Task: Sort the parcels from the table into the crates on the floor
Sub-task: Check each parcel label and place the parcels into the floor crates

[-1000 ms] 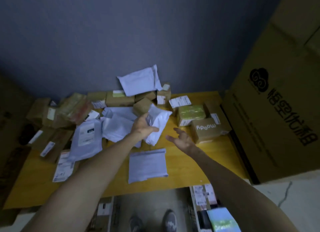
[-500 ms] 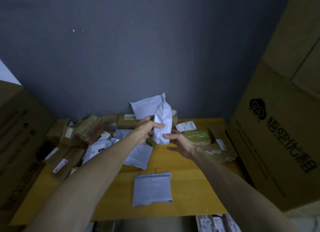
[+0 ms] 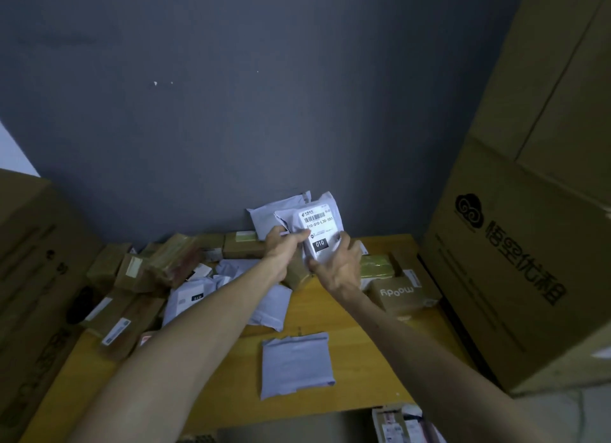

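Both hands hold a white poly-bag parcel [image 3: 319, 224] up above the back of the wooden table [image 3: 357, 360]. Its label faces me, with a barcode and a black "010" patch. My left hand [image 3: 284, 249] grips its left edge and my right hand [image 3: 340, 265] holds it from below right. Another white bag parcel [image 3: 296, 363] lies flat near the table's front edge. Several brown boxes [image 3: 142, 270] and white bags [image 3: 195, 297] are heaped on the table's left and back.
A brown "moody" box [image 3: 401, 293] and a green-taped box [image 3: 377, 265] sit right of my hands. Large cardboard cartons stand at the right [image 3: 515, 260] and left [image 3: 29, 277]. A crate holding parcels [image 3: 400, 424] shows on the floor, bottom right.
The white bag was picked off the pile with my left hand, lifted, and turned label-side toward me; my right hand came in and took hold of it too.
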